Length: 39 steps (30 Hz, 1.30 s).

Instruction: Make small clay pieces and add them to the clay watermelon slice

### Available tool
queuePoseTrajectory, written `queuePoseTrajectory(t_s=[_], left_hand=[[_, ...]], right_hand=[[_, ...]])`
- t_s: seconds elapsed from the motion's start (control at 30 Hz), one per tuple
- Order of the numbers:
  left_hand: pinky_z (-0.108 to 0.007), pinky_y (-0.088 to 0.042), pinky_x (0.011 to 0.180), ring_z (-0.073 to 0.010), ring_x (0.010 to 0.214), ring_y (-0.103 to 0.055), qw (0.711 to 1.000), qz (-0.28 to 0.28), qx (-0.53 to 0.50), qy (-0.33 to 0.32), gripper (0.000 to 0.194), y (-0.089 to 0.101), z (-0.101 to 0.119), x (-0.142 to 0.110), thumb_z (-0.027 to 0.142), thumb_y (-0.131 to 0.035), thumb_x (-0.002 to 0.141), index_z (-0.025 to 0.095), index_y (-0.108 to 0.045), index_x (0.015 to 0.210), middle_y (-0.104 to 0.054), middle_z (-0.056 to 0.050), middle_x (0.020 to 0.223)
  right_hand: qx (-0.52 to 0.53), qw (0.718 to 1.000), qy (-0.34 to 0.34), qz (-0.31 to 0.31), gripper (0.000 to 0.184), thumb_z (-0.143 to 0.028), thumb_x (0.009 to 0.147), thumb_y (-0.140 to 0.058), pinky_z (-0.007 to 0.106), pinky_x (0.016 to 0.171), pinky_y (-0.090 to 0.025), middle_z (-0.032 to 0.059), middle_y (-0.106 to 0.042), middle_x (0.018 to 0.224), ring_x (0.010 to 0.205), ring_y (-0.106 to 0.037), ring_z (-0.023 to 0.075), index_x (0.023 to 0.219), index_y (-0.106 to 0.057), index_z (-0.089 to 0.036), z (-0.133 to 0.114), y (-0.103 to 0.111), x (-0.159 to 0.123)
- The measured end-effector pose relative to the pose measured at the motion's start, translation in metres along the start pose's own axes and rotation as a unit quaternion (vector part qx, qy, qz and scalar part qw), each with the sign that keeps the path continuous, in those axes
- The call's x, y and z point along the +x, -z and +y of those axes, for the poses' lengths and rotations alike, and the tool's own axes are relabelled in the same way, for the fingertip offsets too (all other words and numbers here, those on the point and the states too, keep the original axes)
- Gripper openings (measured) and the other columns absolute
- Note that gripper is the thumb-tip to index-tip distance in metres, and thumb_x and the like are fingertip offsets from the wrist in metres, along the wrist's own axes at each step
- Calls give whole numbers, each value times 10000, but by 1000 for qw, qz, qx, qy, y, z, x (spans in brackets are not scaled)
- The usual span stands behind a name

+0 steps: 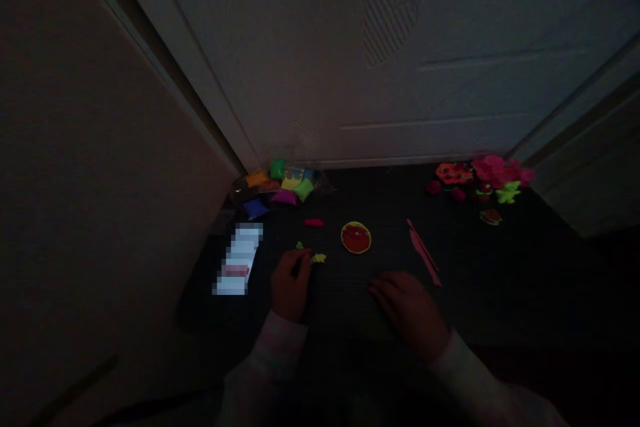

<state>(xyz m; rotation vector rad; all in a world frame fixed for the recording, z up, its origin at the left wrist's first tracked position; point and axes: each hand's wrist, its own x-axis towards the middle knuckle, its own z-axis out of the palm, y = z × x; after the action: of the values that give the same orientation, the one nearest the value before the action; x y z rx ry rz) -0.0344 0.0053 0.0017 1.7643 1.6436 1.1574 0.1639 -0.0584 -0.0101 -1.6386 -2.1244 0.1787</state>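
Observation:
The scene is very dark. My left hand [291, 283] rests on the dark table [500, 280] with its fingers curled beside a small yellow-green clay piece [318, 258]; whether it grips anything is unclear. My right hand [407, 303] lies flat on the table, palm down, fingers together, holding nothing. A round red clay disc with a yellow rim [356, 238] sits just beyond both hands. A pink modelling tool [424, 253] lies to the right of the disc, close to my right hand. A small red clay bit [314, 222] lies farther back.
A pile of coloured clay packets [280, 187] sits at the back left by the wall. Pink, red and green clay shapes [480, 180] cluster at the back right. A blurred-out white card [239, 259] lies left of my left hand. A pale wall stands behind.

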Motion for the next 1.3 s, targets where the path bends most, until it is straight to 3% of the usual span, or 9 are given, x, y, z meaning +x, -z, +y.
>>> queuePoseTrajectory(t_s=[0.17, 0.3, 0.43, 0.6, 0.73, 0.87, 1.03, 1.2, 1.3], left_hand=[[-269, -443, 719, -153, 786, -566, 999, -4, -26, 43, 175, 0, 0, 3, 268, -486, 739, 175, -611, 820, -611, -28, 813], [-272, -439, 724, -156, 782, -564, 998, -11, -31, 57, 175, 0, 0, 3, 274, -492, 735, 178, -611, 819, -609, -27, 810], [-279, -439, 727, -159, 782, -562, 997, -12, -31, 73, 173, 0, 1, 4, 280, -488, 738, 180, -609, 811, -608, -26, 802], [-275, -437, 724, -156, 783, -565, 997, -17, -32, 71, 176, 0, 0, 4, 279, -485, 741, 179, -610, 813, -608, -23, 803], [-270, -436, 727, -154, 795, -565, 997, -13, -28, 75, 168, -1, -1, 4, 277, -489, 741, 185, -609, 815, -612, -16, 811], [-271, -437, 720, -153, 771, -567, 996, -20, -25, 78, 167, 0, 1, 5, 272, -487, 737, 181, -614, 796, -612, -15, 790], [-275, -436, 722, -157, 777, -570, 996, -15, -29, 78, 168, 0, 2, 5, 270, -489, 734, 176, -614, 795, -615, -18, 790], [-267, -435, 714, -159, 771, -575, 996, -17, -27, 79, 162, 1, 2, 4, 269, -500, 726, 177, -619, 788, -619, -18, 785], [-268, -438, 711, -160, 775, -576, 996, -14, -27, 79, 160, 1, 2, 4, 267, -499, 729, 177, -618, 787, -619, -19, 786]], right_hand=[[-89, 994, 53, -41, 311, -329, 799, -454, 371, 806, -323, 38, -531, 1154, 1013, -458, 213, 1094, -521, -256, -2, 8, -16], [-105, 992, 54, -52, 399, -456, 768, -450, 417, 875, -259, 36, -433, 1261, 1120, -372, 247, 1126, -493, -285, -1, 13, -16], [-124, 990, 35, -57, 443, -478, 759, -445, 437, 901, -236, 76, -417, 1270, 1139, -354, 266, 1127, -504, -240, 1, 15, -12], [-98, 988, 90, -80, 492, -518, 735, -454, 450, 905, -228, 61, -385, 1295, 1156, -336, 265, 1178, -441, -306, 1, 17, -13], [-108, 989, 55, -79, 478, -495, 753, -440, 471, 913, -207, 95, -371, 1299, 1168, -316, 282, 1176, -455, -273, 2, 18, -12], [-77, 987, 107, -87, 504, -547, 735, -428, 466, 916, -198, 62, -378, 1299, 1167, -325, 265, 1191, -416, -333, -1, 15, -13], [-105, 990, 38, -82, 460, -484, 760, -438, 472, 909, -207, 105, -374, 1295, 1170, -314, 285, 1165, -467, -267, -3, 17, -11], [-79, 989, 96, -85, 504, -550, 730, -434, 449, 920, -199, 68, -368, 1305, 1156, -340, 261, 1182, -430, -326, -6, 13, -13], [-109, 991, 39, -72, 479, -520, 747, -432, 454, 911, -205, 88, -380, 1293, 1162, -326, 277, 1170, -456, -296, -6, 13, -12]])
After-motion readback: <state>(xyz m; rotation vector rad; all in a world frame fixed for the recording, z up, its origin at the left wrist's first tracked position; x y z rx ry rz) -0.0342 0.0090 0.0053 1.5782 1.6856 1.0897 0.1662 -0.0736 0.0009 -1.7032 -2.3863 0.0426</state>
